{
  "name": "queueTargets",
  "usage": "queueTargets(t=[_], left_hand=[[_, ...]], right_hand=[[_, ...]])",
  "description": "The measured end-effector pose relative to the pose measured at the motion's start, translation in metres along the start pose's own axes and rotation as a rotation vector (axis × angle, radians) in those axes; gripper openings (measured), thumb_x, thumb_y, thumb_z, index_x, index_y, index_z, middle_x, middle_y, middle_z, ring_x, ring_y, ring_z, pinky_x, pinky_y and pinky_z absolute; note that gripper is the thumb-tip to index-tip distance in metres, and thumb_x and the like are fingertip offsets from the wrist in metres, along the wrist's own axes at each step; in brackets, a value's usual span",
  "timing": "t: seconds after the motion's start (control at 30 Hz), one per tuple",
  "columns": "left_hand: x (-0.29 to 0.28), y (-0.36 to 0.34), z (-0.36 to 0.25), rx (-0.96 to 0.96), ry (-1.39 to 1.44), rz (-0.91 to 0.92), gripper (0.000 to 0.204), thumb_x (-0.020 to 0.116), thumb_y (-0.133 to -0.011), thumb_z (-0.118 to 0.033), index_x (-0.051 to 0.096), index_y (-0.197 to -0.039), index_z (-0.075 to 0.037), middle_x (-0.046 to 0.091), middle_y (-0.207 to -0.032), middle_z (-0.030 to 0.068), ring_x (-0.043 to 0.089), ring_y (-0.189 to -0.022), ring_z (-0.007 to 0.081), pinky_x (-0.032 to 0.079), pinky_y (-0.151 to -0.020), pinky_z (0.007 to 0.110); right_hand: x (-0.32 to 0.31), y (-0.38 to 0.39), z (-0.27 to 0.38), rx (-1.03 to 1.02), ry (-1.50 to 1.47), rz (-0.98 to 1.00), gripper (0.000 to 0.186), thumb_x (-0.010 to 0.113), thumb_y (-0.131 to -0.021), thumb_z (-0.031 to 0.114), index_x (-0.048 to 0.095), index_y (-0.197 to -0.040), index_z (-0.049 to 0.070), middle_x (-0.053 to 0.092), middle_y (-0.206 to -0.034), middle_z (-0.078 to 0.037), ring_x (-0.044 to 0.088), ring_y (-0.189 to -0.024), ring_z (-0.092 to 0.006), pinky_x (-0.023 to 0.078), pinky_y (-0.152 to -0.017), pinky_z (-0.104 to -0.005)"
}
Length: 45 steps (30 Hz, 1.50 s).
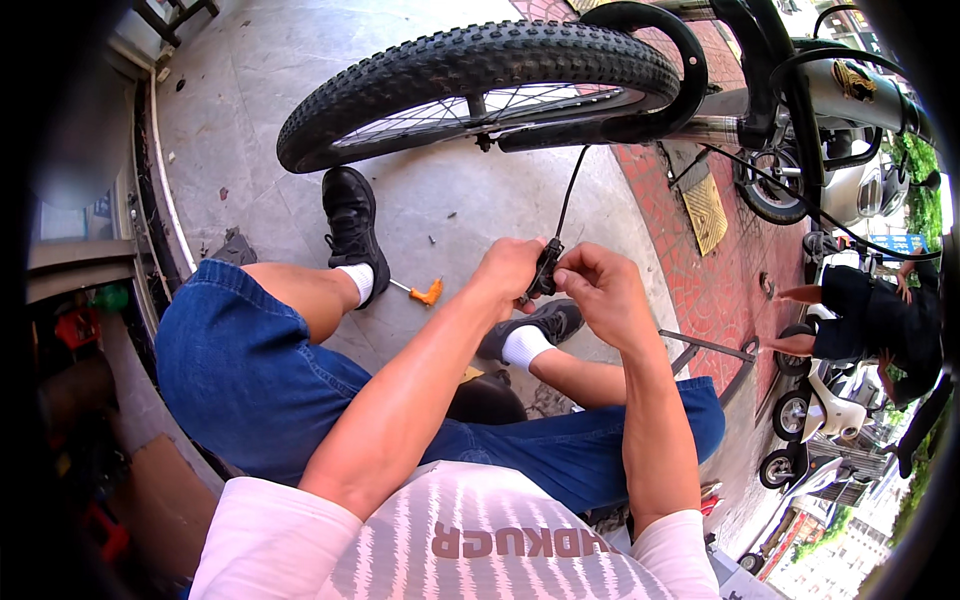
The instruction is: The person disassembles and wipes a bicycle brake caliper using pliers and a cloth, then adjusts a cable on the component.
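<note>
My left hand (508,271) grips a small black bicycle part (545,270), which looks like a brake caliper with a thin black cable (570,192) running up from it. My right hand (598,290) is closed, its thumb and curled fingers at the part's right side; what they pinch is too small to make out. Above both hands hangs the bicycle's knobby front tire (455,50) with its black fork (610,128). An orange-handled tool (424,292) lies on the pavement left of my hands, beside my black shoe (350,235).
A metal frame (710,355) lies at the right on red paving (730,260). Beyond it a person in dark clothes (880,320) is near parked scooters (830,405). A dark doorway with a metal edge (150,200) runs along the left.
</note>
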State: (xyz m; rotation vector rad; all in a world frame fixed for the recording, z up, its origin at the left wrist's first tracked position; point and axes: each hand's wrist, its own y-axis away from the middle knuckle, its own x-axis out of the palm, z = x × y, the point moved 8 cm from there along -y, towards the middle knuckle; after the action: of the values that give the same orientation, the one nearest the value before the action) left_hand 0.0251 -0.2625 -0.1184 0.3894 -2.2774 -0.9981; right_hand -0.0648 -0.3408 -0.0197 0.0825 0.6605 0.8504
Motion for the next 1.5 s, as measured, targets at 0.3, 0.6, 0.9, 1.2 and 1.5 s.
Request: queueTargets(t=[0.3,0.6,0.9,1.2,1.5], left_hand=[[-0.004,-0.001,0.0,0.02,-0.033,-0.021,0.039,0.047,-0.11,-0.037,0.069,-0.092,-0.01,0.063,-0.071,0.0023,0.056,-0.059,0.0135,0.043,-0.044,0.032],[-0.003,0.0,0.0,0.002,-0.044,-0.029,0.04,0.046,-0.11,-0.037,0.069,-0.092,-0.009,0.064,-0.073,0.0031,0.056,-0.06,0.0135,0.043,-0.045,0.032],[-0.003,0.001,-0.001,0.021,-0.061,-0.026,0.04,0.045,-0.11,-0.036,0.069,-0.093,-0.009,0.066,-0.075,0.0046,0.056,-0.06,0.0136,0.043,-0.045,0.031],[0.003,0.009,-0.002,0.013,0.012,-0.016,0.035,0.046,-0.106,-0.032,0.065,-0.092,-0.006,0.065,-0.079,0.0057,0.059,-0.065,0.0172,0.051,-0.05,0.038],[0.007,0.042,-0.012,0.091,0.385,0.09,0.047,0.042,-0.098,-0.048,0.064,-0.098,-0.007,0.067,-0.082,0.0094,0.062,-0.067,0.022,0.054,-0.056,0.041]], right_hand=[[0.004,-0.003,0.009,0.085,0.092,0.072,0.006,0.071,-0.096,0.0,0.066,-0.094,-0.001,0.069,-0.085,-0.002,0.063,-0.078,-0.0074,0.052,-0.069,-0.0259],[0.001,-0.007,-0.007,0.174,-0.265,0.124,0.01,0.073,-0.093,0.001,0.064,-0.09,0.001,0.067,-0.083,-0.003,0.063,-0.077,-0.009,0.049,-0.065,-0.0271],[0.005,-0.008,-0.012,0.218,-0.251,0.162,0.012,0.074,-0.093,0.002,0.063,-0.088,0.002,0.067,-0.081,-0.002,0.065,-0.076,-0.0094,0.054,-0.069,-0.0256],[-0.001,-0.007,0.0,0.265,-0.108,0.152,0.011,0.074,-0.095,0.006,0.064,-0.091,0.002,0.069,-0.084,-0.004,0.068,-0.076,-0.0114,0.056,-0.069,-0.0267],[-0.006,0.014,0.012,0.145,-0.463,0.069,0.011,0.068,-0.098,0.004,0.068,-0.107,-0.001,0.071,-0.097,-0.007,0.071,-0.085,-0.0146,0.057,-0.078,-0.0294]])
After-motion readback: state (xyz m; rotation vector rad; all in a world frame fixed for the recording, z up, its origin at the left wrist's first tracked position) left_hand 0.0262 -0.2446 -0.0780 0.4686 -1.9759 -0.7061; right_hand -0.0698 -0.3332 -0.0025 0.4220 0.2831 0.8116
